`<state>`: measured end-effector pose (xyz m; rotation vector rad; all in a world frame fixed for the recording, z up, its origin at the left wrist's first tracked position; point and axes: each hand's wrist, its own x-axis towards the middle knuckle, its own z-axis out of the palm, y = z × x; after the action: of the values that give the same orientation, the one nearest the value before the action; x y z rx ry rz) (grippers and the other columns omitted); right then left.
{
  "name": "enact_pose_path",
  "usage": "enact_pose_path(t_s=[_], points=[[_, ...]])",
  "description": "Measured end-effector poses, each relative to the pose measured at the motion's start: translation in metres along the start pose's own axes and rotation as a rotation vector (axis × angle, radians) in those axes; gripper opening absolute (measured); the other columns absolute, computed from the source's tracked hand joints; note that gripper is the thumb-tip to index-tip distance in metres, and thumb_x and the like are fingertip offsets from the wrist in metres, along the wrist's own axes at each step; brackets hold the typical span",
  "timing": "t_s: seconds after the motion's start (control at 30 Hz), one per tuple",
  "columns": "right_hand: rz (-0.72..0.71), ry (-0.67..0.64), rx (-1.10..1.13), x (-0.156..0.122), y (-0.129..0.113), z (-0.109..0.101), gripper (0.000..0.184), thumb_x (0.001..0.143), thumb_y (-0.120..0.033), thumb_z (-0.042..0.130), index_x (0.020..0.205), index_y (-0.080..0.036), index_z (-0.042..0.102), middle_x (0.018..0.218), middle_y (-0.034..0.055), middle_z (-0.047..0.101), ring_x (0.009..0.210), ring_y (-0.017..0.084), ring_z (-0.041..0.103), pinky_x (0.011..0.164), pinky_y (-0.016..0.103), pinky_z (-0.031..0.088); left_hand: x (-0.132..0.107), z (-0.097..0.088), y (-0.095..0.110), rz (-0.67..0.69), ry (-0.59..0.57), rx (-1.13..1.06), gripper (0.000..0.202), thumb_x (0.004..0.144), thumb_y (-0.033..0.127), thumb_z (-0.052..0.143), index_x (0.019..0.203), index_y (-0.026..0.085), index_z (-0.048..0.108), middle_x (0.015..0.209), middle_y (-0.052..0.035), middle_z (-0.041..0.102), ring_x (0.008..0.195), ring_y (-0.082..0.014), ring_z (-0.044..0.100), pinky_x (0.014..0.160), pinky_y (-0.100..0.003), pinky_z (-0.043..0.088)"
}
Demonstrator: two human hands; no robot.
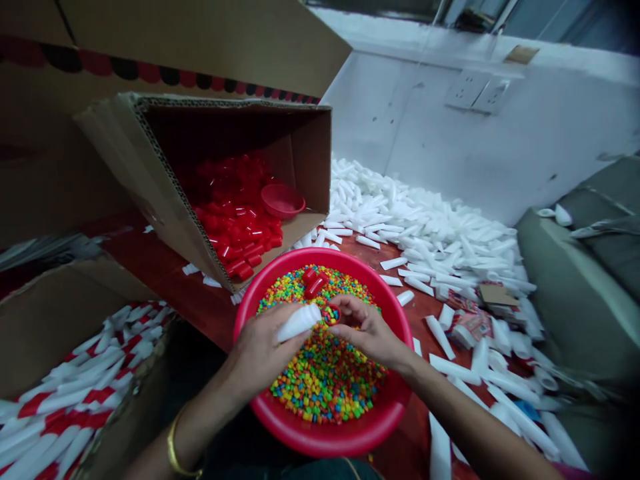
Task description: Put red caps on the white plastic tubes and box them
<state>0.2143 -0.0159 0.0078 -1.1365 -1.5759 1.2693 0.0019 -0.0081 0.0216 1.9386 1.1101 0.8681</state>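
My left hand (260, 350) is closed around a white plastic tube (299, 322), holding it over a red basin (385, 417) full of small multicoloured candies (325, 380). My right hand (363, 328) pinches a red cap (331, 313) at the tube's open end. Two loose red caps (313, 281) lie on the candies at the far side of the basin. A gold bangle (174, 448) is on my left wrist.
A tipped cardboard box (165, 193) holds several red caps (235, 227) and a small red bowl (283, 199). A large heap of white tubes (430, 233) lies at the right on the red floor. A box of capped tubes (75, 393) sits at the lower left. A white wall (500, 147) stands behind.
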Motion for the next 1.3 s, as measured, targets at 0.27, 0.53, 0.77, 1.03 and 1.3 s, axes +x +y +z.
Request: enact_pose_path(t_s=[0.27,0.53,0.77,1.03,1.3], points=[[-0.336,-0.009,-0.480,-0.004,0.000,-0.006,0.028,0.085,-0.023,0.057,0.113,-0.021,0.053,0.105,0.0063,0.062,0.092,0.017,0.059,0.079,0.031,0.047,-0.001,0.012,-0.012,0.089,-0.069,0.410,0.036,0.080,0.019,0.045,0.114,0.018,0.057,0.107,-0.0093,0.066,0.093,-0.0238,0.064,0.080,-0.039,0.053],[-0.172,-0.224,-0.739,0.001,-0.007,-0.005,0.038,0.095,-0.041,0.034,0.086,-0.014,0.059,0.075,0.0057,0.061,0.064,0.015,0.055,0.059,0.025,0.042,0.001,0.017,-0.015,0.223,-0.142,0.442,0.036,0.078,0.015,0.045,0.112,0.019,0.058,0.100,-0.0083,0.067,0.089,-0.0229,0.064,0.075,-0.037,0.054],[0.033,-0.100,-0.666,0.005,-0.014,0.004,0.052,0.096,-0.047,0.022,0.076,-0.015,0.058,0.068,0.0035,0.056,0.061,0.013,0.050,0.057,0.024,0.036,0.000,0.020,-0.020,0.156,-0.128,0.447,0.032,0.081,0.018,0.042,0.109,0.020,0.057,0.100,-0.0064,0.067,0.087,-0.0218,0.064,0.072,-0.033,0.052],[-0.048,-0.158,-0.601,-0.006,-0.015,-0.002,0.033,0.090,-0.044,0.043,0.069,-0.018,0.045,0.060,-0.0044,0.040,0.053,0.009,0.036,0.049,0.021,0.027,-0.004,0.026,-0.042,0.316,-0.072,0.522,0.032,0.084,0.018,0.041,0.113,0.022,0.054,0.099,-0.0047,0.066,0.085,-0.0206,0.064,0.070,-0.031,0.050],[0.008,-0.027,-0.372,0.001,-0.019,0.017,0.039,0.093,-0.043,0.034,0.064,-0.019,0.040,0.058,-0.0046,0.037,0.054,0.009,0.037,0.050,0.021,0.029,-0.009,0.021,-0.026,0.420,0.163,0.613,0.029,0.084,0.016,0.042,0.110,0.019,0.054,0.090,-0.0047,0.067,0.078,-0.0181,0.064,0.070,-0.028,0.048]])
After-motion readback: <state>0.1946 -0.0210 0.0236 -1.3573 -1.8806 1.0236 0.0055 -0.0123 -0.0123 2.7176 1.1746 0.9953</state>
